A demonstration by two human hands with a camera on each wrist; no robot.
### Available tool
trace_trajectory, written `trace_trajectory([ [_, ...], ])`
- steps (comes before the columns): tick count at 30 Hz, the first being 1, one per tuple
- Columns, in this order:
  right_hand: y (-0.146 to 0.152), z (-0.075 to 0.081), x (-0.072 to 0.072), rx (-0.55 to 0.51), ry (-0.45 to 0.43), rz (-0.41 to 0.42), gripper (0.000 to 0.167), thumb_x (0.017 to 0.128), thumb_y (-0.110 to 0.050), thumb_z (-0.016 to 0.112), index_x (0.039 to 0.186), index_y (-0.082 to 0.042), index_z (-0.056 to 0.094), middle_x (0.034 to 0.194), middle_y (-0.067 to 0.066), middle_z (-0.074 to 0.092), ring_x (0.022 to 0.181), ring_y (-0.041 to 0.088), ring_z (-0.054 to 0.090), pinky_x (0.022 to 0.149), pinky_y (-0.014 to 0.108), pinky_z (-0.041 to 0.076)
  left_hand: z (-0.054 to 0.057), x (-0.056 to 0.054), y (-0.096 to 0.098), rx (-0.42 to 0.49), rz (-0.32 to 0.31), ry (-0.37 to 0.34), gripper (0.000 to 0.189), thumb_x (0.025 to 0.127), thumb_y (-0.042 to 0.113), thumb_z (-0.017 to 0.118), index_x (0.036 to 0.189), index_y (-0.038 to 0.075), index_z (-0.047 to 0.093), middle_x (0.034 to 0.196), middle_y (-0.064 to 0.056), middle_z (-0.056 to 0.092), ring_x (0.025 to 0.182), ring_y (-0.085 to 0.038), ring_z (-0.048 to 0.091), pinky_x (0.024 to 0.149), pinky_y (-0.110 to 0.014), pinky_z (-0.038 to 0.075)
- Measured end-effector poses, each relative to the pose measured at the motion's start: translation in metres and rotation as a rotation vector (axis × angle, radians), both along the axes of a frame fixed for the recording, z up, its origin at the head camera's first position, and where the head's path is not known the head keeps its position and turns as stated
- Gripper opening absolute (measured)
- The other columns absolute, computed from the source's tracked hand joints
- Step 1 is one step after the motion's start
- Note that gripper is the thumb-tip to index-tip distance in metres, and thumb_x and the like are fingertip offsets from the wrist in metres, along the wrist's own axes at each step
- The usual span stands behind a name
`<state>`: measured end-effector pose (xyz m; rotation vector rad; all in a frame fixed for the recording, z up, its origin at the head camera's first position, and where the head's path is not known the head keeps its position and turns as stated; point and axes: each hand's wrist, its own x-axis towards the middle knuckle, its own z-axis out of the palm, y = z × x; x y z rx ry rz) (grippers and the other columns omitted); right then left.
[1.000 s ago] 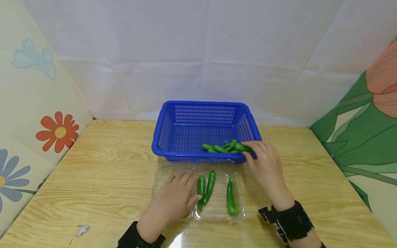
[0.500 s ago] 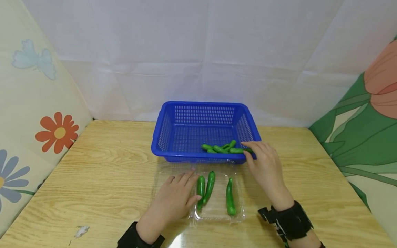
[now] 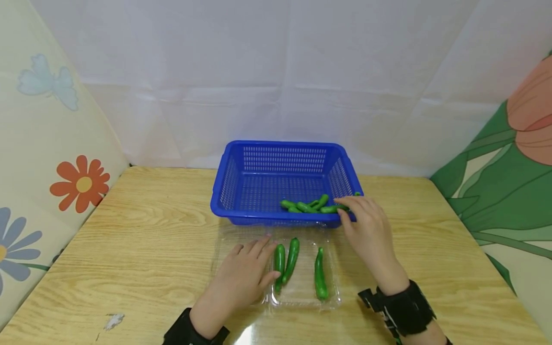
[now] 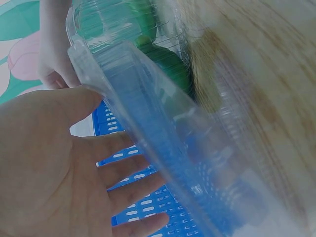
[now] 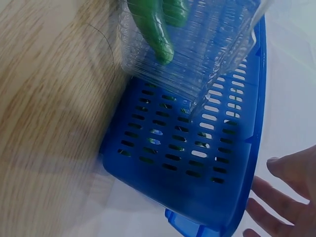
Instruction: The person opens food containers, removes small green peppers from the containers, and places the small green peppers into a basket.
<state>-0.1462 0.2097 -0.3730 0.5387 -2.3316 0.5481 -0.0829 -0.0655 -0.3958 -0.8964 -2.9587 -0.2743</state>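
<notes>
My left hand point(image 3: 243, 278) lies over the hinge side of a clear plastic clamshell box point(image 3: 304, 294), fingers extended. In the left wrist view its thumb point(image 4: 86, 101) touches the box's edge and the fingers spread behind the transparent lid point(image 4: 163, 133). Three green chili peppers point(image 3: 320, 278) lie in the box's right half. Behind it stands a blue plastic basket point(image 3: 276, 217) with several green chili peppers point(image 3: 306, 207) in its front right corner. My right hand point(image 3: 371, 230) reaches over that corner, fingertips inside among the peppers. The right wrist view shows its thumb and fingers apart; the rim hides the fingertips.
The wooden table point(image 3: 164, 215) carries everything, with a chipped patch point(image 3: 114, 321) at its front left. A white cloth point(image 3: 280, 62) hangs behind the basket. Printed floral panels point(image 3: 513, 143) flank both sides.
The chili pepper between my right thumb and fingers has dropped lower onto the others in the basket. A green tip now shows beyond the right hand. My left hand stays put.
</notes>
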Motion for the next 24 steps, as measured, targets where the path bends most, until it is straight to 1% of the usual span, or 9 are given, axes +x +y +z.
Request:
trace_trajectory([
  [6,-0.002,0.002,0.002,0.009,0.017,0.015,0.028,0.080,0.006,0.078,0.106,0.000,0.071,0.104,0.018,0.070,0.099,0.036,0.063,0.089,0.050,0.051,-0.002,-0.001,0.000,-0.004,0.003,-0.005,0.060,0.102,0.046,0.050,0.148,0.009,0.044,0.153,-0.012,0.041,0.134,-0.030,0.046,0.108,-0.050,0.041],
  [12,-0.006,0.004,0.004,0.012,0.062,0.064,0.028,0.077,0.007,0.078,0.104,0.000,0.071,0.102,0.017,0.070,0.098,0.035,0.064,0.092,0.050,0.050,-0.003,0.000,0.000,-0.012,0.004,-0.002,0.061,0.102,0.048,0.048,0.149,0.010,0.043,0.154,-0.012,0.040,0.134,-0.030,0.046,0.108,-0.050,0.040],
  [15,-0.007,0.005,0.005,0.010,0.063,0.102,0.029,0.076,0.008,0.078,0.103,0.000,0.072,0.103,0.016,0.070,0.099,0.034,0.063,0.092,0.048,0.049,-0.002,0.000,0.000,-0.011,0.002,0.005,0.060,0.101,0.047,0.049,0.148,0.009,0.044,0.153,-0.012,0.041,0.134,-0.030,0.046,0.108,-0.050,0.041],
  [18,-0.009,0.007,0.005,0.014,0.064,0.181,0.030,0.074,0.011,0.078,0.102,-0.001,0.073,0.103,0.014,0.070,0.101,0.032,0.062,0.092,0.046,0.049,-0.001,0.000,0.000,-0.010,-0.001,0.013,0.060,0.101,0.046,0.050,0.148,0.008,0.044,0.153,-0.012,0.041,0.133,-0.030,0.047,0.107,-0.050,0.041],
  [19,-0.010,0.007,0.006,0.017,0.059,0.214,0.021,0.081,0.003,0.077,0.101,-0.001,0.073,0.104,0.013,0.070,0.102,0.032,0.062,0.093,0.044,0.049,0.000,0.001,0.000,-0.012,-0.002,0.015,0.060,0.101,0.045,0.050,0.148,0.008,0.044,0.153,-0.012,0.041,0.133,-0.030,0.047,0.107,-0.049,0.041],
  [20,-0.011,0.008,0.006,0.026,0.061,0.253,0.021,0.081,0.003,0.077,0.102,-0.002,0.073,0.104,0.013,0.070,0.102,0.032,0.062,0.093,0.044,0.049,0.000,0.001,0.000,-0.012,-0.002,0.018,0.059,0.101,0.045,0.051,0.148,0.008,0.044,0.153,-0.012,0.041,0.133,-0.030,0.047,0.107,-0.049,0.041],
  [22,-0.013,0.008,0.007,0.048,0.072,0.329,0.013,0.092,-0.007,0.070,0.103,-0.002,0.073,0.105,0.012,0.070,0.102,0.031,0.063,0.092,0.043,0.050,0.000,0.001,0.000,-0.013,-0.003,0.023,0.059,0.101,0.045,0.051,0.147,0.008,0.044,0.153,-0.012,0.041,0.133,-0.030,0.047,0.107,-0.049,0.042],
  [23,-0.014,0.009,0.007,0.063,0.070,0.359,0.016,0.097,-0.015,0.064,0.104,-0.003,0.073,0.105,0.011,0.070,0.102,0.030,0.063,0.092,0.043,0.051,0.000,0.001,0.000,-0.014,-0.002,0.025,0.060,0.101,0.045,0.051,0.147,0.008,0.045,0.153,-0.012,0.041,0.133,-0.030,0.047,0.107,-0.049,0.042],
  [24,-0.016,0.009,0.008,0.076,0.068,0.389,0.025,0.101,-0.022,0.058,0.104,-0.003,0.073,0.105,0.011,0.070,0.102,0.029,0.063,0.091,0.043,0.051,0.000,0.001,0.000,-0.014,-0.001,0.027,0.060,0.101,0.045,0.051,0.147,0.008,0.045,0.153,-0.012,0.042,0.133,-0.030,0.047,0.107,-0.049,0.042],
])
